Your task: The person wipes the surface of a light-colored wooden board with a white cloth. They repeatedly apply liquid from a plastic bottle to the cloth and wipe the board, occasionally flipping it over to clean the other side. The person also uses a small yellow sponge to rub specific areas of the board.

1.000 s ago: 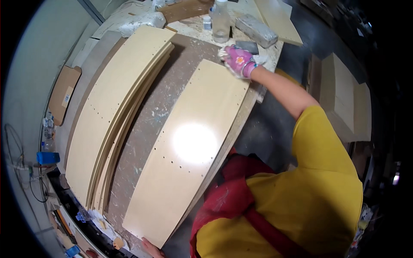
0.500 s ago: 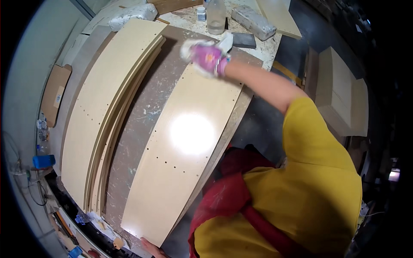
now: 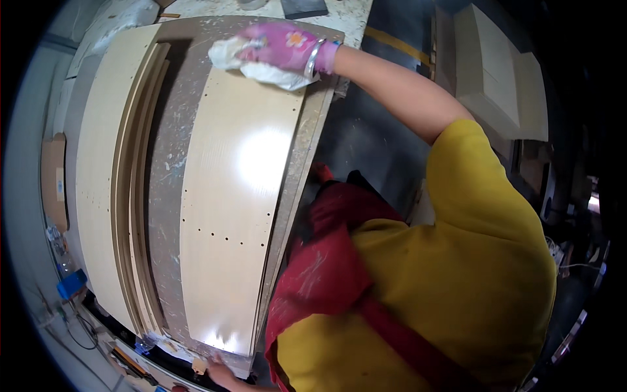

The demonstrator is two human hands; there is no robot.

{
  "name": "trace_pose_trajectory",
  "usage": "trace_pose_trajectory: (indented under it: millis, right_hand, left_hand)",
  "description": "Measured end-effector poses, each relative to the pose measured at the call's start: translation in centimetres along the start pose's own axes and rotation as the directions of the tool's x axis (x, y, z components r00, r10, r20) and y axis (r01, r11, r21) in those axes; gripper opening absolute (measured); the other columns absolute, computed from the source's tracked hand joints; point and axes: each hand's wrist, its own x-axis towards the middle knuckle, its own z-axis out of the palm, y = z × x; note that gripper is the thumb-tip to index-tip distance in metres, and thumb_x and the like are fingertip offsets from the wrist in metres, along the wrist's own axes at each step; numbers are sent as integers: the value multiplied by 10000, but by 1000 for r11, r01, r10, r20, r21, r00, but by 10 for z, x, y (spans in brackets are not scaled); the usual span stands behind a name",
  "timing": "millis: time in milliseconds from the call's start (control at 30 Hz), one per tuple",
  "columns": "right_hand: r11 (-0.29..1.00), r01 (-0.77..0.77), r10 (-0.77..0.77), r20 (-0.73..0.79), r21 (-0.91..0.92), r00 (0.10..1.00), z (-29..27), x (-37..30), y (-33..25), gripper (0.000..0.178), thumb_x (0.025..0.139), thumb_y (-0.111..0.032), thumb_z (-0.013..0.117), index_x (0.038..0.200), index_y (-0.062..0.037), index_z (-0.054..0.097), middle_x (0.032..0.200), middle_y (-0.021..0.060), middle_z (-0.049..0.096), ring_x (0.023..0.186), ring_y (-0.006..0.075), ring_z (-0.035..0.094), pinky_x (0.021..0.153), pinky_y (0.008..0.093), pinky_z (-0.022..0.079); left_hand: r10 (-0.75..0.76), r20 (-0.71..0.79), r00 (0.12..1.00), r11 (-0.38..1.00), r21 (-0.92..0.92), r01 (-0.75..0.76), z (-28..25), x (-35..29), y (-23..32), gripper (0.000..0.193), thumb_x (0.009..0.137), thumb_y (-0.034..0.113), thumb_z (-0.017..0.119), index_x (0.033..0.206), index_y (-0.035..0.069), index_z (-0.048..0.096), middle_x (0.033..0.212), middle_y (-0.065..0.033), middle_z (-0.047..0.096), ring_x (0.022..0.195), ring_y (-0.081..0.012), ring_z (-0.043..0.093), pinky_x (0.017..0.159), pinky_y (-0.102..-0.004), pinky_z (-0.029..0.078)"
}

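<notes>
A pale wood-grain panel [image 3: 222, 157] with rows of small drilled holes lies on the work table, bright glare on its face. At its far end my right hand [image 3: 281, 47], in a pink-purple flowered glove with a bracelet at the wrist, presses a crumpled white cloth [image 3: 277, 75] onto the surface. The fingers curl over the cloth. By the panel's near end is my left hand [image 3: 221, 374], low in the picture and somewhat blurred. Its fingers look stretched out, with nothing seen in them.
A stack of similar curved panels [image 3: 117, 163] stands left on the brown, paint-specked table top [image 3: 171, 130]. A dark grey block [image 3: 304, 8] sits at the far edge. Cardboard [image 3: 499, 78] stands at the right. A blue object [image 3: 72, 283] is at the left edge.
The view has shifted, so the panels sit further left and higher. My right hand remains at the panel's far end with the cloth. My left hand has come off the panel's near end.
</notes>
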Motion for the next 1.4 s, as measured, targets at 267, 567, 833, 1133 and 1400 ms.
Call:
trace_pose_trajectory:
  millis: [267, 567, 833, 1133, 1400]
  right_hand:
    - [420, -95, 383, -81, 902, 920, -75, -45, 20, 402, 957, -174, 594, 1292, -15, 437, 1059, 109, 660, 824, 183, 676, 667, 320, 591]
    - [991, -54, 87, 285, -120, 954, -39, -37, 62, 443, 938, -412, 541, 1265, -114, 574, 1281, 127, 585, 1081, 319, 623, 931, 397, 493]
    - [995, 38, -51, 150, 90, 987, 51, 82, 32, 390, 972, -342, 512, 1256, -77, 550, 1122, 185, 651, 928, 365, 654, 795, 446, 525]
    - [998, 68, -70, 150, 18, 986, 23, 31, 48, 433, 956, -367, 535, 1290, -91, 528, 1111, 184, 646, 868, 355, 651, 744, 444, 525]
    - [984, -150, 169, 236, -96, 957, 35, 35, 46, 376, 948, -350, 541, 1209, -79, 553, 998, 197, 660, 833, 377, 650, 699, 494, 512]
  left_hand:
    - [645, -627, 436, 326, -289, -900, -173, 16, 387, 555, 929, 318, 625, 1368, 7, 490, 1423, -193, 480, 1317, -332, 457, 1091, -436, 358]
    - [618, -632, 468, 509, -131, -851, -194, 7, 579, 640, 938, 444, 508, 1426, 46, 394, 1421, -189, 447, 1291, -360, 437, 1028, -551, 334]
    - [613, -587, 529, 528, -193, -827, -199, 6, 581, 650, 911, 426, 559, 1421, 53, 406, 1378, -153, 487, 1215, -334, 484, 1003, -519, 355]
    - [598, -609, 521, 528, -191, -828, -197, 8, 580, 612, 912, 415, 571, 1405, 77, 441, 1358, -121, 513, 1191, -324, 493, 993, -486, 368]
    - [574, -629, 524, 514, -221, -829, -198, 6, 579, 601, 910, 418, 575, 1405, 101, 448, 1355, -106, 522, 1184, -305, 507, 989, -475, 381]
